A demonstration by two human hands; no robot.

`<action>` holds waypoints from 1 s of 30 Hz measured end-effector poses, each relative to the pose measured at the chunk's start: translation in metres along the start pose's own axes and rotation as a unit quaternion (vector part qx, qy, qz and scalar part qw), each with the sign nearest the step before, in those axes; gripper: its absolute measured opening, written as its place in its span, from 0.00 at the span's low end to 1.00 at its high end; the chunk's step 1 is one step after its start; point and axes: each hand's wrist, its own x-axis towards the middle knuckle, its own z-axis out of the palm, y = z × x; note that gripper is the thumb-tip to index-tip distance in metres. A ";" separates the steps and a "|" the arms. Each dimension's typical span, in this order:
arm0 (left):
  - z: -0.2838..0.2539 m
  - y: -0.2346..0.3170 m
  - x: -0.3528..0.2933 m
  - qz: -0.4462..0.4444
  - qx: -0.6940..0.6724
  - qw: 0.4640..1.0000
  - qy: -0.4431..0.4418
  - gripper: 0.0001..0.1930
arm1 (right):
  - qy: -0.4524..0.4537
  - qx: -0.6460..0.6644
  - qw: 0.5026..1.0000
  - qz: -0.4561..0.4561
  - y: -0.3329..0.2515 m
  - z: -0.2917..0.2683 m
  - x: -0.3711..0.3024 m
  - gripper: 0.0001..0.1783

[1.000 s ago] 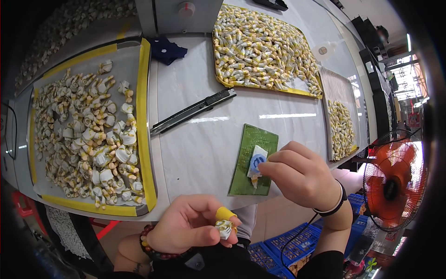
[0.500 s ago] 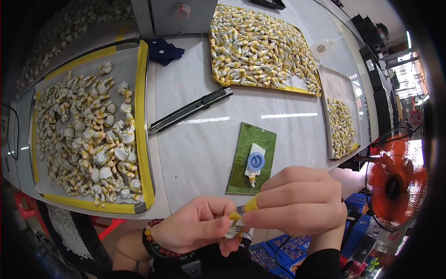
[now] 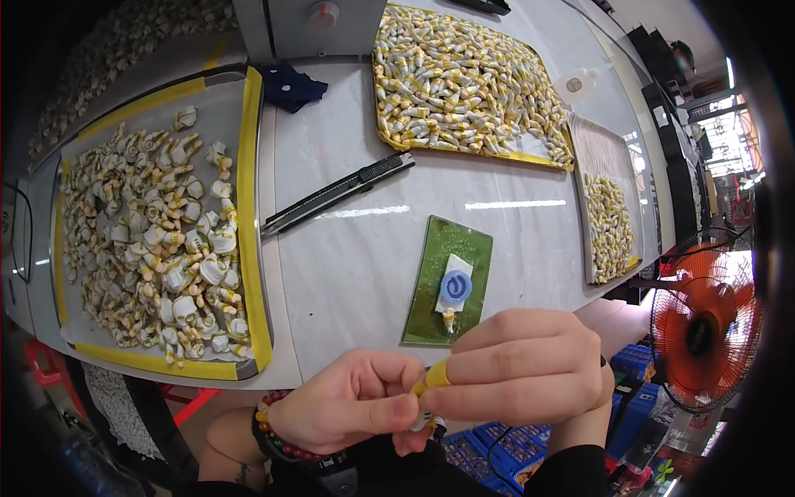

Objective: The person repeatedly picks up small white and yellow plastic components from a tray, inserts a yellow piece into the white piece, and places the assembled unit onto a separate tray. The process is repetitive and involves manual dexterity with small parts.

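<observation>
My left hand [image 3: 356,402] is closed on a small white-and-yellow figurine piece [image 3: 422,421], pinched between thumb and fingers and mostly hidden. My right hand [image 3: 526,364] meets it from the right, its thumb and fingers pressed together at the piece's yellow end. Yellow shows at my right fingertips; whether it is a wrap or part of the piece, I cannot tell. Just beyond my hands lies a green rectangular plate [image 3: 424,311]. On it rests a white pad with a round blue part [image 3: 456,287] and a small yellow-and-white tip at its near end.
A yellow-taped tray [image 3: 262,207] of white figurine pieces stands left. Farther back is a tray [image 3: 530,157] packed with small white-and-yellow pieces, with a smaller tray [image 3: 600,149] at right. A black utility knife [image 3: 339,192] lies between. An orange fan [image 3: 704,323] stands at far right.
My right hand has dipped slightly and shifted a little left, closer against my left fingers. The figurine piece is now more covered by my fingertips.
</observation>
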 end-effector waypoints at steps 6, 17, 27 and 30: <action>0.010 0.006 -0.002 0.043 0.095 0.994 0.036 0.10 | 0.012 -0.006 1.000 0.017 -0.004 -0.003 -0.003 0.10; 0.013 0.001 -0.002 0.262 0.452 0.848 0.087 0.16 | -0.017 -0.056 0.995 0.082 -0.030 -0.013 -0.007 0.06; 0.018 0.001 0.006 0.325 0.523 0.781 0.100 0.15 | -0.045 -0.064 0.996 0.048 -0.031 -0.016 -0.014 0.07; 0.014 -0.003 0.002 0.316 0.485 0.807 0.118 0.16 | -0.082 -0.105 0.989 0.068 -0.038 -0.029 -0.002 0.07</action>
